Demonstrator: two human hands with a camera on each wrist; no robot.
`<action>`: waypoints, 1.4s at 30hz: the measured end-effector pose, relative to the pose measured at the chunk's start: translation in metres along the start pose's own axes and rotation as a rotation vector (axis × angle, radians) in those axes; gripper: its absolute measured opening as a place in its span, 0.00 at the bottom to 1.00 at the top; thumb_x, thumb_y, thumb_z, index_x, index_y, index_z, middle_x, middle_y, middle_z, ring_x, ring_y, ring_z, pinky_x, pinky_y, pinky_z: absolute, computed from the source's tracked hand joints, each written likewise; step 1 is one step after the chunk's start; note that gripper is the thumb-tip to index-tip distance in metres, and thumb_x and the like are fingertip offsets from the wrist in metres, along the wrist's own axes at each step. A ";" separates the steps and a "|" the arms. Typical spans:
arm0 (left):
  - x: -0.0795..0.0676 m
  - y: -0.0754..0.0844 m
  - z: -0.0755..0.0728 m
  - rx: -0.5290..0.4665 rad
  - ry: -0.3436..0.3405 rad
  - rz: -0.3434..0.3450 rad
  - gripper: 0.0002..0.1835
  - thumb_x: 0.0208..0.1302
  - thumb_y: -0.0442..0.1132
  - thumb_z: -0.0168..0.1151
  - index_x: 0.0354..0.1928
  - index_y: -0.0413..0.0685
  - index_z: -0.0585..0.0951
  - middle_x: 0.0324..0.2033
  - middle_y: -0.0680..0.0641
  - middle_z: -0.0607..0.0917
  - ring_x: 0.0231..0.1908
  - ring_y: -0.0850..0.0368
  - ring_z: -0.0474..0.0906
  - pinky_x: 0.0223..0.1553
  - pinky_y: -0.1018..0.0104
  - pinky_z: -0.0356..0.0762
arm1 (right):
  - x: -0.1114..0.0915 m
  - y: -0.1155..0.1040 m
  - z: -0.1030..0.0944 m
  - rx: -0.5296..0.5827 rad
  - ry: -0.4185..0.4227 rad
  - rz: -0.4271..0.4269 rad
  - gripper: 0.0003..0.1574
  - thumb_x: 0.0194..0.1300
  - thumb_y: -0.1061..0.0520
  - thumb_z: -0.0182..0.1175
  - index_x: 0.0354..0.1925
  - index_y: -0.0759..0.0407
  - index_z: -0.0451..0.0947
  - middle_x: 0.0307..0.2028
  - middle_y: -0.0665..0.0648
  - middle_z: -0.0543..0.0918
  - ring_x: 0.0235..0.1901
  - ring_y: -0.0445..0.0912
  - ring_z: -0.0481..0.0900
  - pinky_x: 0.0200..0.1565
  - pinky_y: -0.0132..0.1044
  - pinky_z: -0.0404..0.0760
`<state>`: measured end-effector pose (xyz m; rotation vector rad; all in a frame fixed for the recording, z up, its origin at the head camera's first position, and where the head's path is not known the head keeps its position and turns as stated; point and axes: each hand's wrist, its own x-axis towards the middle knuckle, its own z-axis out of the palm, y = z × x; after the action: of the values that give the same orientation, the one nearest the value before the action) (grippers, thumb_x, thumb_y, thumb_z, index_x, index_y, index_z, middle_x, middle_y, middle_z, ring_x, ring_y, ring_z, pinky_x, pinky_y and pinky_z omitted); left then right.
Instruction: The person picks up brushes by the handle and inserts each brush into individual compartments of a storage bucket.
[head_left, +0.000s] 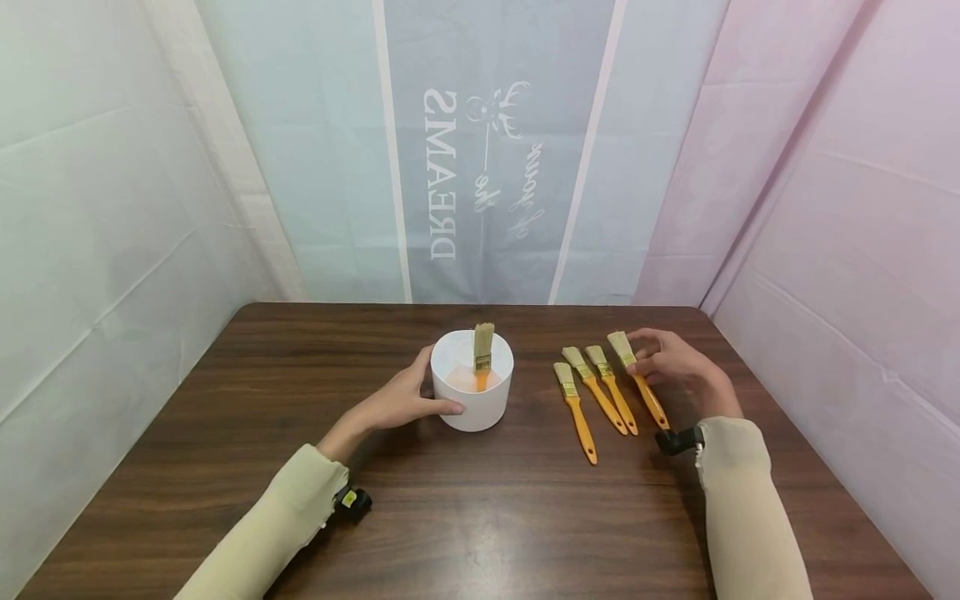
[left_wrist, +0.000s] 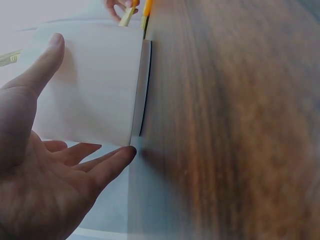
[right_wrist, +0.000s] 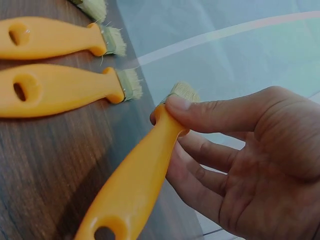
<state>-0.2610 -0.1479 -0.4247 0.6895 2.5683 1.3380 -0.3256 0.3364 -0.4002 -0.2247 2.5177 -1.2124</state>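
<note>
My left hand [head_left: 393, 402] holds a round white tub [head_left: 480, 410] on the table, the thumb along its near side and the fingers round the left. In the left wrist view, the fingertips reach low on the tub wall [left_wrist: 100, 85]. One paintbrush [head_left: 483, 348] stands in the tub, bristles up above the rim. Over at the right, my right hand [head_left: 677, 365] pinches another paintbrush [head_left: 651, 402] between thumb and fingers just below its bristles. Its orange handle [right_wrist: 135, 175] slants down toward me, with a hole at the end.
Left of the right hand, three more paintbrushes lie on the dark wooden table [head_left: 450, 517], bristles pointing away: an outer one [head_left: 579, 421], a middle one [head_left: 602, 400] and an inner one [head_left: 619, 402]. A printed cloth [head_left: 487, 275] hangs behind the table's far edge.
</note>
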 end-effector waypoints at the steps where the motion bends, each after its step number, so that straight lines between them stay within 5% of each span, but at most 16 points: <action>1: 0.000 0.000 0.000 0.000 0.003 0.000 0.61 0.56 0.55 0.79 0.81 0.52 0.48 0.74 0.41 0.69 0.71 0.45 0.69 0.70 0.44 0.69 | 0.000 -0.001 0.000 0.007 -0.001 -0.008 0.47 0.69 0.62 0.67 0.77 0.67 0.56 0.47 0.65 0.84 0.40 0.48 0.86 0.44 0.46 0.88; 11: -0.001 0.000 -0.006 -0.053 -0.025 -0.017 0.62 0.56 0.54 0.80 0.82 0.59 0.46 0.76 0.43 0.65 0.71 0.43 0.71 0.69 0.41 0.71 | -0.002 -0.006 -0.001 0.092 0.009 -0.086 0.52 0.67 0.63 0.68 0.80 0.60 0.52 0.48 0.68 0.82 0.40 0.48 0.86 0.43 0.45 0.88; 20: -0.001 -0.004 -0.014 -0.060 -0.046 -0.047 0.65 0.57 0.56 0.78 0.83 0.53 0.42 0.71 0.38 0.70 0.68 0.39 0.75 0.68 0.38 0.71 | -0.005 -0.017 -0.002 0.064 0.027 -0.167 0.49 0.69 0.65 0.66 0.79 0.60 0.52 0.49 0.73 0.84 0.38 0.44 0.87 0.42 0.44 0.87; 26: -0.001 -0.007 -0.017 -0.084 -0.062 -0.036 0.63 0.60 0.55 0.77 0.83 0.54 0.42 0.72 0.35 0.69 0.67 0.37 0.76 0.66 0.38 0.74 | -0.006 -0.028 -0.001 0.059 0.035 -0.183 0.49 0.69 0.65 0.66 0.79 0.57 0.53 0.43 0.67 0.87 0.32 0.47 0.85 0.38 0.44 0.86; 42: -0.001 -0.012 -0.022 -0.153 -0.066 -0.030 0.59 0.62 0.49 0.76 0.83 0.51 0.44 0.69 0.35 0.73 0.62 0.38 0.81 0.64 0.41 0.77 | -0.013 -0.051 0.001 0.098 0.031 -0.223 0.51 0.68 0.65 0.67 0.80 0.55 0.52 0.43 0.69 0.84 0.36 0.46 0.86 0.41 0.50 0.88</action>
<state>-0.2713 -0.1703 -0.4215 0.6533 2.3852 1.4580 -0.3130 0.3076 -0.3576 -0.4763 2.5030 -1.4301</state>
